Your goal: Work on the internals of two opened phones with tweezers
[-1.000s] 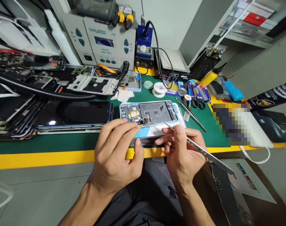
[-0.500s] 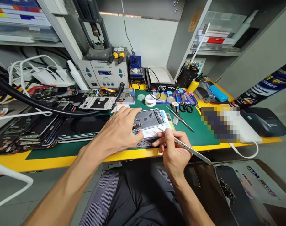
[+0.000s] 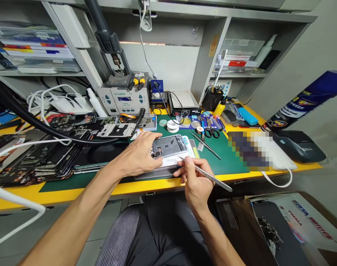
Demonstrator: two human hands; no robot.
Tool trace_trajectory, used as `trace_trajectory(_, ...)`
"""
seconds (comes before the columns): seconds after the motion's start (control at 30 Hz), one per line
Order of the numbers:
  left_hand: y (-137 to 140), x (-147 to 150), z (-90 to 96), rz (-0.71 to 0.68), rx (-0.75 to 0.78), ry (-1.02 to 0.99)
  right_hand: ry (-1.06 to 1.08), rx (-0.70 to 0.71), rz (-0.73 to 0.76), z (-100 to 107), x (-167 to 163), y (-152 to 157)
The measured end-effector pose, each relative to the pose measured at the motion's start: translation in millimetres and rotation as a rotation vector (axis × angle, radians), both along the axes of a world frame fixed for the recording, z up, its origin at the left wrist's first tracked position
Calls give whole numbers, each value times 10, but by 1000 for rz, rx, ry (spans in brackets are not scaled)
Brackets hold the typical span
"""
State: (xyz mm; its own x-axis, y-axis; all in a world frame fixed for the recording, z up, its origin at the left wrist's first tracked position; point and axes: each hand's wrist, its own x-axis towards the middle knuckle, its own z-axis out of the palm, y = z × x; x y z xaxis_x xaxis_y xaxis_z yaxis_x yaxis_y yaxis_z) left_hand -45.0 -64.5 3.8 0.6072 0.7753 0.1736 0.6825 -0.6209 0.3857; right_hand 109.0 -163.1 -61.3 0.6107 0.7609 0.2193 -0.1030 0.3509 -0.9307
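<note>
Green matting (image 3: 229, 159) covers a yellow-edged desk (image 3: 163, 186), where the left hand (image 3: 140, 153) grips an opened phone frame (image 3: 170, 147) over a white pad (image 3: 171, 161), the right hand (image 3: 196, 181) pinching metal tweezers (image 3: 217, 181), tip just beside the frame. One slip of the tweezers could scratch it or snag small parts. Behind, a shallow tray (image 3: 155, 124) holds loose components and a black holder (image 3: 211, 101) bristles with tools; at lower right, a cardboard box (image 3: 248, 211) contains metallic scraps (image 3: 268, 229).

A grey, opened phone frame (image 3: 170, 146) lies beside slanted tweezers (image 3: 214, 179).
</note>
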Motion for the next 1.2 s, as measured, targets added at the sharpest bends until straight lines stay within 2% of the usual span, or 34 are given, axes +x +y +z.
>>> trace_trajectory(0.37,44,-35,81,-20,-16,67,55,-33,28,75,66,-12)
trace_trajectory(0.5,36,-57,90,-21,36,36,29,-41,14,264,319,-7)
trace_trajectory(0.63,-12,-68,189,-50,118,-17,-39,-72,46,539,650,169)
trace_trajectory(0.77,-45,-32,343,-96,197,-48,-46,-170,314,746,819,433)
trace_trajectory(0.9,-23,-8,482,-113,250,-47,18,-279,594,831,854,645)
trace_trajectory(1.03,6,-8,628,-120,270,-28,46,-308,736,891,895,780)
trace_trajectory(1.2,16,3,774,-118,287,-5,69,-292,792,985,943,860)
